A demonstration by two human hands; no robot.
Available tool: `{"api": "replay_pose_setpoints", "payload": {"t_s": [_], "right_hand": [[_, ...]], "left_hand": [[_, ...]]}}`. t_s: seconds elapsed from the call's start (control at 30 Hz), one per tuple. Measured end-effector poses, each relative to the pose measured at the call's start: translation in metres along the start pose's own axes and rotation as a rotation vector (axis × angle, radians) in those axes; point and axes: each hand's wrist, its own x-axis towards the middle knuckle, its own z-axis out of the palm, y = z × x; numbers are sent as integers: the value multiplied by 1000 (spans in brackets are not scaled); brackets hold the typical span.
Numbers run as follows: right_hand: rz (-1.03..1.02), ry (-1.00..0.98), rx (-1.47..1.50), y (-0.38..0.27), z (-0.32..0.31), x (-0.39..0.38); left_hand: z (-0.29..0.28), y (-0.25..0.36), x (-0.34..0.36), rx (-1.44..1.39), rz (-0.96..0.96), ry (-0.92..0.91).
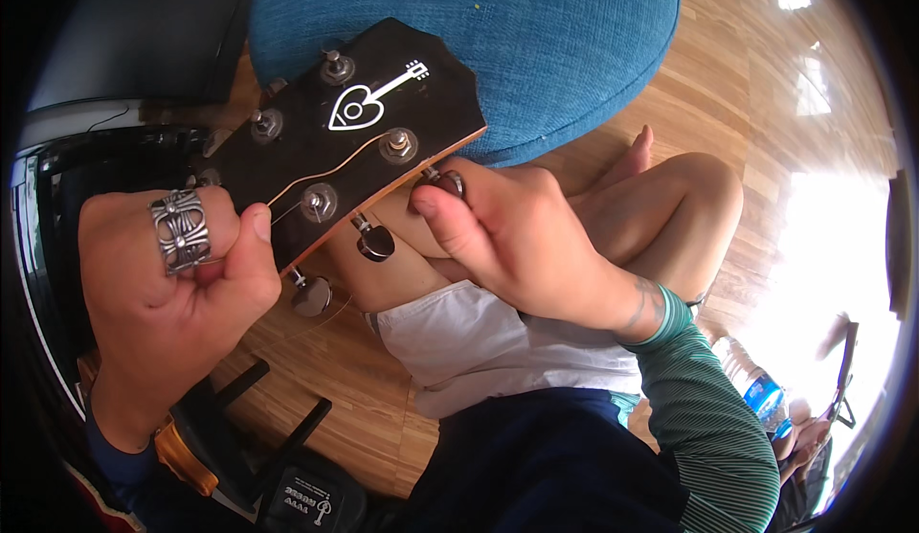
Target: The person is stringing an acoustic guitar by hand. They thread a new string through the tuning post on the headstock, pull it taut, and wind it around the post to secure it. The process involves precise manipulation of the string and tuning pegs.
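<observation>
A black guitar headstock (287, 164) with a white heart-shaped guitar emblem lies slanted in front of me, its tip toward the upper right. From a metal tuning post (398, 144), a thin bronze-coloured string (330, 171) curves to my left hand (182, 265). That hand is closed near the headstock's lower end, thumb and forefinger pinched at the string; a wide silver ring is on one finger. My right hand (536, 231) grips a dark tuning peg (446, 183) at the near edge between thumb and fingers. Two more pegs (374, 240) stick out from the same edge.
Behind the headstock is a round blue cushioned seat (536, 45). Bare legs and white shorts (498, 351) sit below, over a wooden floor (747, 83). A plastic bottle (764, 394) stands at the right. A black stand-like object (278, 447) is at the lower left.
</observation>
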Motion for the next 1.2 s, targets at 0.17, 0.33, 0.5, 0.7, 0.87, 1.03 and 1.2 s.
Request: {"api": "replay_pose_setpoints", "payload": {"t_s": [0.17,0.33,0.5,0.7,0.87,1.03,1.2], "right_hand": [[-16,-2,18,-9,-6,1],[498,-385,983,-6,-17,8],[-37,117,-123,-2,-1,-4],[-166,170,-183,-8,-6,-5],[276,-135,466,-21,-17,1],[-281,328,-344,1,5,-5],[-185,248,-317,-7,-1,-4]], "left_hand": [[0,0,0,-5,9,5],[0,-1,0,-3,22,19],[1,0,1,9,17,22],[0,1,0,-3,-2,15],[1,0,0,-13,6,11],[0,0,3,0,18,3],[1,-1,-1,-10,4,15]]}}
